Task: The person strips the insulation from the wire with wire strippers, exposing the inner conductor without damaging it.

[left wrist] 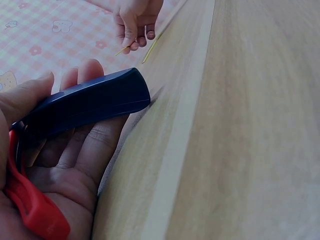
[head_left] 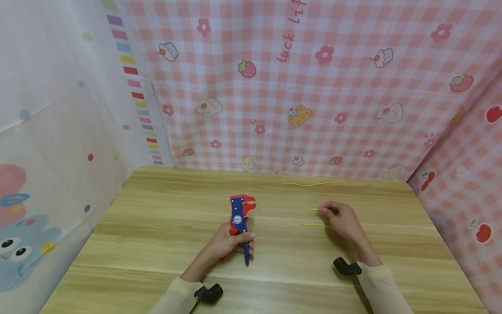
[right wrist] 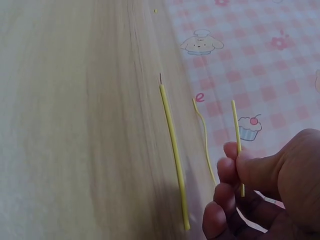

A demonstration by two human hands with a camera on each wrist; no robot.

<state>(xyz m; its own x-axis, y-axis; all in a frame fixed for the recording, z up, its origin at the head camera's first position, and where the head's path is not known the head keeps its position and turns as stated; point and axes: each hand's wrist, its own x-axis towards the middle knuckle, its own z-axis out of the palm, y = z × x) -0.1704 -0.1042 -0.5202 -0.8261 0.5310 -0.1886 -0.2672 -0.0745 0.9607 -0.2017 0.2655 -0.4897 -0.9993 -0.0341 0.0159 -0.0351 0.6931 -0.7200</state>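
My left hand (head_left: 231, 242) grips the handles of a red and blue wire stripper (head_left: 237, 207), its head upward and its jaws facing right. In the left wrist view, the blue handle (left wrist: 95, 100) and the red handle (left wrist: 37, 205) spread apart within the palm. To the right, my right hand (head_left: 345, 220) pinches a short yellow wire (right wrist: 236, 125) between thumb and fingertips. The held wire's upper end looks covered to the tip. Below that hand lies another yellow wire (right wrist: 174, 155), a thin bare strand poking out of its end.
Near the table's back edge lies a longer, wavy yellow wire (head_left: 307, 184). A tiny yellow scrap (head_left: 263, 210) sits just right of the stripper's jaws. Behind the wooden table (head_left: 157, 226) hangs a pink checked curtain (head_left: 270, 96). Black wrist mounts (head_left: 209, 293) stick out from both sleeves.
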